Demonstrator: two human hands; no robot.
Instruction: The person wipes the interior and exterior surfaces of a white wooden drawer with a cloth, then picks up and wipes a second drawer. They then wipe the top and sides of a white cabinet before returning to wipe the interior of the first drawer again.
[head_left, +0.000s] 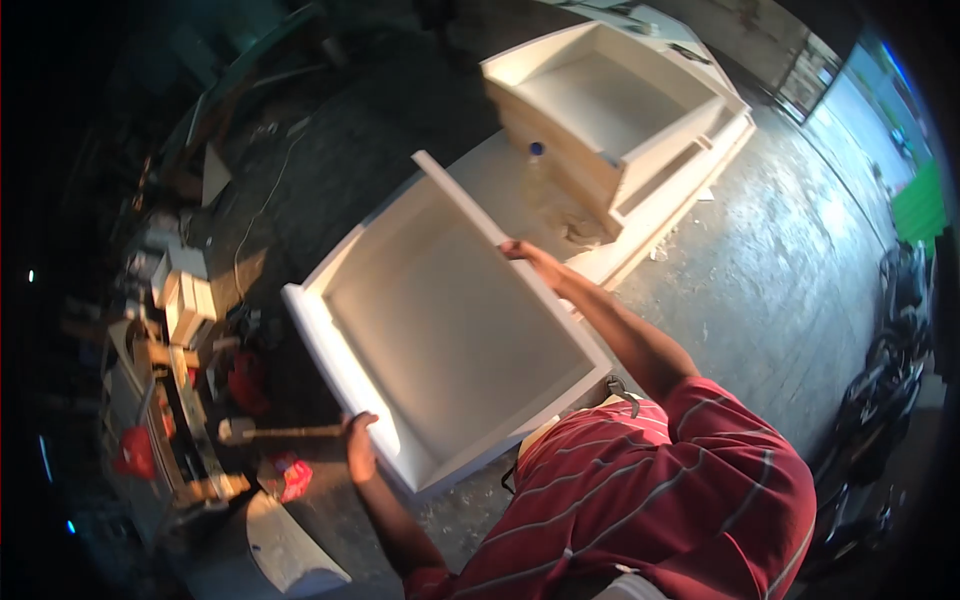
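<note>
A white drawer, open side up, is held tilted in front of my body. My right hand is closed over the top edge of its far side panel. At the near left corner, my left hand grips the drawer's thick white front panel. A mallet with a pale head and wooden handle juts out leftward from that same hand. Its handle end is hidden in my fingers. Beyond the drawer, a clear bottle with a blue cap stands on a pale work surface.
Another white drawer rests on the far part of the work surface. On the left are a wooden rack with tools, a red plastic bag and a curved white board. Motorcycles line the right side of the concrete floor.
</note>
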